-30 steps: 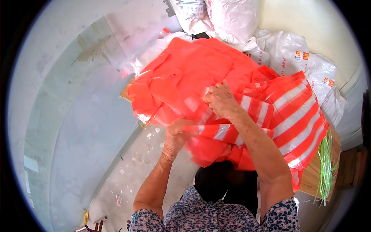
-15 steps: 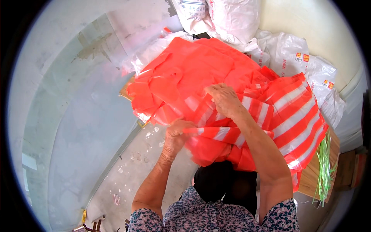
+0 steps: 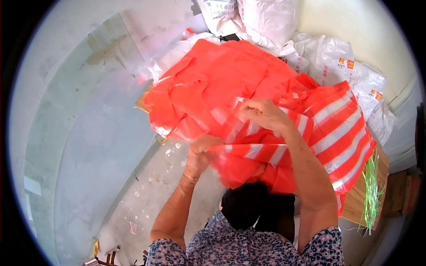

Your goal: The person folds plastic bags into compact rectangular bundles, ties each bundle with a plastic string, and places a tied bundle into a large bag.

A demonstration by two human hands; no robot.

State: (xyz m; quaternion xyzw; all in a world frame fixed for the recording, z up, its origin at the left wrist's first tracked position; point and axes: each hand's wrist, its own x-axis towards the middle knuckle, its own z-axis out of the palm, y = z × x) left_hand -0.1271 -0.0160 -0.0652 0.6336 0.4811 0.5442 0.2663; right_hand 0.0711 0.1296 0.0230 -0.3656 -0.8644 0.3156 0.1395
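Observation:
A big pile of thin red plastic bags [image 3: 230,66] is spread out before me, with white-striped bags [image 3: 339,128] fanned out at its right side. My left hand [image 3: 204,144] is closed on the end of a narrow red-and-white striped fold of a plastic bag [image 3: 253,151], which stretches right, toward my right forearm. Above that fold, my right hand [image 3: 264,114] has its fingers curled in a pinch. A shiny edge of plastic shows at its fingertips, though the exact grip is partly hidden. Loose red film hangs below the fold, over my lap.
The pile lies on a wooden surface [image 3: 355,204], whose right end bears a bundle of green plastic strands [image 3: 372,190]. White sacks [image 3: 268,22] stand behind. At left is a pale, glassy panel [image 3: 102,146]. Cardboard-coloured boxes [image 3: 395,195] sit at the far right.
My right hand has moved slightly right and down, toward me, and the film at its fingertips has shifted. My left hand stays at nearly the same place on the striped fold.

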